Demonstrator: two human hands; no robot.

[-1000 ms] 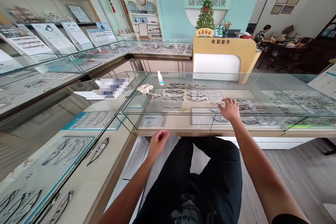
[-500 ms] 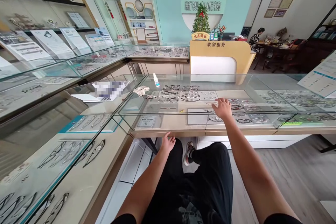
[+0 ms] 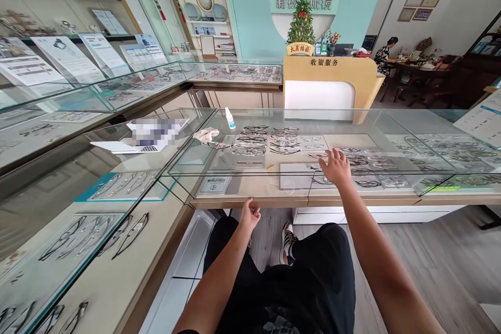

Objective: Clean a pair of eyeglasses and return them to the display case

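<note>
My right hand (image 3: pixel 336 166) rests on the glass top of a display case (image 3: pixel 282 202), fingers spread and nothing in them. Beneath the glass around it lie rows of eyeglasses (image 3: pixel 285 144). At the wooden front edge of the same case is my left hand (image 3: pixel 249 216), its fingers loosely apart and touching the edge, holding nothing. A small white spray bottle (image 3: pixel 230 119) with a blue label stands on the glass, beyond both hands. Beside it, to the left, a crumpled pale cloth (image 3: pixel 206 135) lies near a pair of glasses (image 3: pixel 221 145).
Another glass case (image 3: pixel 160 235) with eyeglasses runs along my left, bearing an unfolded leaflet (image 3: pixel 151 133). A printed sign (image 3: pixel 483 117) stands at the right. Behind the case is a yellow cashier desk (image 3: pixel 368 75) with a plant; a person (image 3: pixel 383 57) sits farther back right.
My legs have shifted, the left knee moving out to the left. The view has moved slightly. Both hands stay in nearly the same places on the case.
</note>
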